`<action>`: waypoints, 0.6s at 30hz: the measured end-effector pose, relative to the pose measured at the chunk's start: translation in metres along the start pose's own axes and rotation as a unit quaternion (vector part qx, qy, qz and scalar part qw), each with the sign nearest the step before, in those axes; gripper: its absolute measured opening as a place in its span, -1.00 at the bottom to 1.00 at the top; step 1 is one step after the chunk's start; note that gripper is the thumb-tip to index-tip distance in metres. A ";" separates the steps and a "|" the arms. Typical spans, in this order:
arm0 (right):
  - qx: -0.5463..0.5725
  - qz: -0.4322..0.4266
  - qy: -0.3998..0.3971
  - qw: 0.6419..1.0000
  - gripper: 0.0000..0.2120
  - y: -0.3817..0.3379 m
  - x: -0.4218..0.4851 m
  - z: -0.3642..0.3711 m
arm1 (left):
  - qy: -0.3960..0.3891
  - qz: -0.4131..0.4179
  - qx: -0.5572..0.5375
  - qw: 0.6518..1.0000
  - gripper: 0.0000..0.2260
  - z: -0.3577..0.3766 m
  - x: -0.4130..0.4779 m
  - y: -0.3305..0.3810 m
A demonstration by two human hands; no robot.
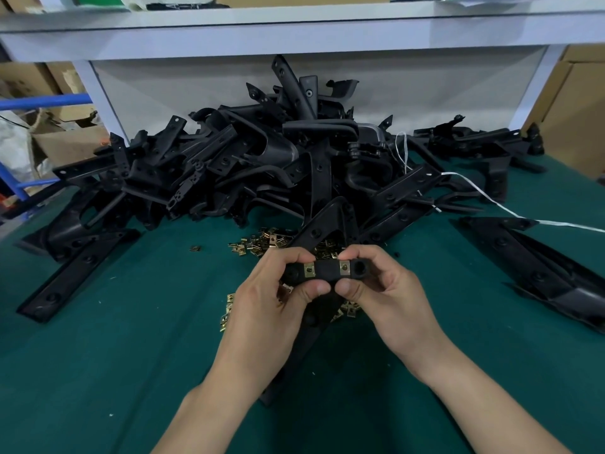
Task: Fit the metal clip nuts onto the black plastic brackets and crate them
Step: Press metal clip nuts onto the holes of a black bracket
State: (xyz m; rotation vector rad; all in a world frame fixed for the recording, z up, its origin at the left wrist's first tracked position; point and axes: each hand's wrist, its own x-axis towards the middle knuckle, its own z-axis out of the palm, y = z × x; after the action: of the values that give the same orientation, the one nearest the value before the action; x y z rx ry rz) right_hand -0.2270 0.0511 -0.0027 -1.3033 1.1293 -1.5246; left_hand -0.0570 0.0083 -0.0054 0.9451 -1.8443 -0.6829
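Now a black plastic bracket (327, 271), fitted with two brass clip nuts (309, 270), is being pinched by the left hand (271, 309) and right hand (383, 293), above the green tabletop (131, 339).

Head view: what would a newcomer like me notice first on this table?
A big tangled pile of brackets, all black, fills the back of the green table. Up front in the middle, the left hand and right hand pinch one bracket carrying two brass clip nuts. More loose nuts lie scattered just behind and under the hands.
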 end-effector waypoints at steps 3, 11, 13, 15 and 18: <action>-0.002 -0.004 0.001 1.000 -0.78 0.000 0.001 0.000 | 0.011 -0.046 -0.026 0.999 -0.70 0.002 -0.002 0.000; -0.002 0.004 -0.019 1.000 -0.76 -0.004 0.001 -0.003 | 0.019 -0.053 -0.016 0.998 -0.65 0.004 -0.004 -0.002; -0.005 0.009 -0.029 1.000 -0.76 -0.005 0.001 -0.005 | 0.017 -0.051 -0.020 0.998 -0.67 0.003 -0.003 -0.003; -0.012 0.011 -0.042 0.999 -0.79 -0.005 0.001 -0.008 | 0.012 -0.053 -0.022 0.998 -0.69 0.003 -0.003 -0.003; -0.018 0.010 -0.049 0.999 -0.78 -0.004 0.002 -0.009 | 0.008 -0.045 -0.022 0.999 -0.72 0.002 -0.004 -0.003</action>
State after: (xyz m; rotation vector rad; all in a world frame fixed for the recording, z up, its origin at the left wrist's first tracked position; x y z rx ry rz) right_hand -0.2365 0.0517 0.0015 -1.3713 1.1080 -1.4172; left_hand -0.0566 0.0097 -0.0102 1.0071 -1.7753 -0.7656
